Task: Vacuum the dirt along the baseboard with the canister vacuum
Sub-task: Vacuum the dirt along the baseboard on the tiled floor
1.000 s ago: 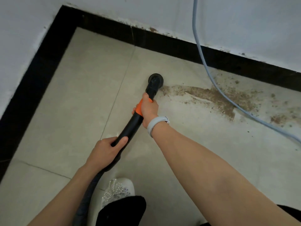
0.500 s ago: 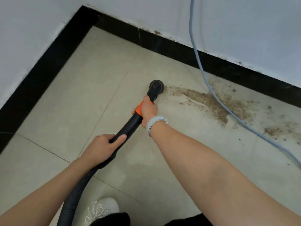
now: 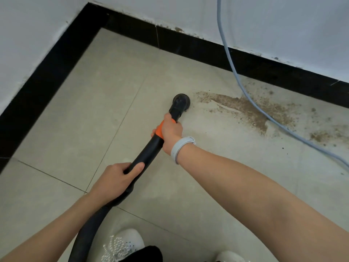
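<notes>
Round nozzle [image 3: 181, 100] sits on floor, just left of dirt [image 3: 243, 108]. Dirt band runs rightward along baseboard [image 3: 207, 52]. Right hand [image 3: 171, 132] fingers clenched on wand nr nozzle; left hand [image 3: 115, 179] grips wand [image 3: 149, 150] further back. Next sweep likely: rightward.

Vacuum wand [image 3: 151, 151]: black, orange collar. Round nozzle [image 3: 181, 100]: black. Hose [image 3: 88, 231]: black. Baseboard [image 3: 207, 50]: glossy black. Wall [image 3: 283, 25]: white. Floor tiles [image 3: 85, 110]: beige, grey grout. Dirt [image 3: 243, 108]: brown, speckled. Cable [image 3: 234, 69]: pale blue. Wristband [image 3: 179, 147]: light grey. Shoe [image 3: 122, 244]: white, beaded.
</notes>
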The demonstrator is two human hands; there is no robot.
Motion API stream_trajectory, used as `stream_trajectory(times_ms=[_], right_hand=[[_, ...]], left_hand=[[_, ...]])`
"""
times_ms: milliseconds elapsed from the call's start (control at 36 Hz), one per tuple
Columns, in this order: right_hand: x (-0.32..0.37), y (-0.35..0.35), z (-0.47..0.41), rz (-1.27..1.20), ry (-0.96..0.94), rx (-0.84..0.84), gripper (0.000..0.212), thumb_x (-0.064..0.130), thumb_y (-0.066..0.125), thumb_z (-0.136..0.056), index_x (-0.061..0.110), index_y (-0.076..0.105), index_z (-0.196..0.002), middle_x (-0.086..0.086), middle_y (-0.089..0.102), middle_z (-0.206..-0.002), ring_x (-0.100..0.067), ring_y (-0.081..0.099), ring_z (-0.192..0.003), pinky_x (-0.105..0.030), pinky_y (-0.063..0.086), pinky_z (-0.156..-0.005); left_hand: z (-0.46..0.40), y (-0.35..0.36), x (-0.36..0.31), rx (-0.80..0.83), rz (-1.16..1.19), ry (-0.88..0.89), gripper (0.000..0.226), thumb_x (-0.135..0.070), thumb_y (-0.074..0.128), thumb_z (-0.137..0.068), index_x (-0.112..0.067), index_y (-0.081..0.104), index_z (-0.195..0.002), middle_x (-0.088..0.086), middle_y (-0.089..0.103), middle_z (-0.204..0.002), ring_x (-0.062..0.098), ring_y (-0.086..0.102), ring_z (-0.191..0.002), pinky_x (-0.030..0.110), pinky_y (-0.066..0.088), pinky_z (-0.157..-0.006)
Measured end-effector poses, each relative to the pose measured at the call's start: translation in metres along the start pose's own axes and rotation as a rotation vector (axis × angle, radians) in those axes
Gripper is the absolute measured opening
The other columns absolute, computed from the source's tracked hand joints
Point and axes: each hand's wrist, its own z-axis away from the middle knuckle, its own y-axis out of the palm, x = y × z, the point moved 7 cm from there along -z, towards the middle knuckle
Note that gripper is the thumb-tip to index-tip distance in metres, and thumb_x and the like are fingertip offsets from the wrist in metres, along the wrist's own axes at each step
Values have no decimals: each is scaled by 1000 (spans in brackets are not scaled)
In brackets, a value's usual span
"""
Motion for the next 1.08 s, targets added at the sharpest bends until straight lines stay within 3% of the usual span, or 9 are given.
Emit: stream_trajectory(times_ms=[139, 250, 472, 611, 833, 1083], right_hand=[[-17, 15, 11, 54, 6, 51, 20, 30, 50, -95, 11, 46, -101, -6, 46, -63, -19, 49, -45, -27, 49, -48], [-15, 5, 12, 59, -17, 42, 19, 30, 50, -95, 12, 46, -100, -5, 46, -63, -18, 48, -47, -26, 50, -49], [-5, -56, 14, -41, -33, -39, 18, 30, 50, -95, 13, 46, -92, -7, 47, -63, -18, 48, -46, -27, 48, -49], [-2, -87, 18, -110, -50, -116, 19, 29, 50, -93, 12, 46, -86, -7, 48, -61, -18, 49, -40, -29, 46, -50], [26, -124, 17, -191, -97, -223, 19, 27, 51, -94, 10, 47, -86, -9, 50, -63, -19, 49, -44, -27, 45, -47], [16, -93, 13, -154, -76, -130, 19, 28, 51, -95, 10, 47, -90, -8, 50, -65, -19, 50, -48, -27, 48, -47]], left_hand=[[14, 0, 22, -53, 60, -36, 57, -51, 52, -91, 2, 59, -69, 14, 65, -59, 13, 56, -47, 32, 48, -58], [12, 11, 18, -51, 63, -13, 55, -51, 52, -90, -2, 59, -66, 10, 66, -58, 13, 58, -48, 29, 47, -58], [13, 42, -10, 31, -51, 59, 51, -58, 53, -88, -14, 53, -61, 2, 62, -52, 10, 54, -46, 29, 44, -54], [11, 54, -25, 93, -118, 102, 61, -63, 50, -85, -5, 55, -67, 0, 58, -52, 9, 49, -47, 25, 39, -52], [-2, 71, -66, 169, -153, 173, 58, -66, 47, -87, -13, 54, -66, -5, 62, -51, 9, 54, -48, 30, 47, -59], [-1, 53, -40, 59, -106, 123, 58, -62, 49, -87, -8, 53, -66, 2, 62, -53, 13, 53, -47, 32, 47, -57]])
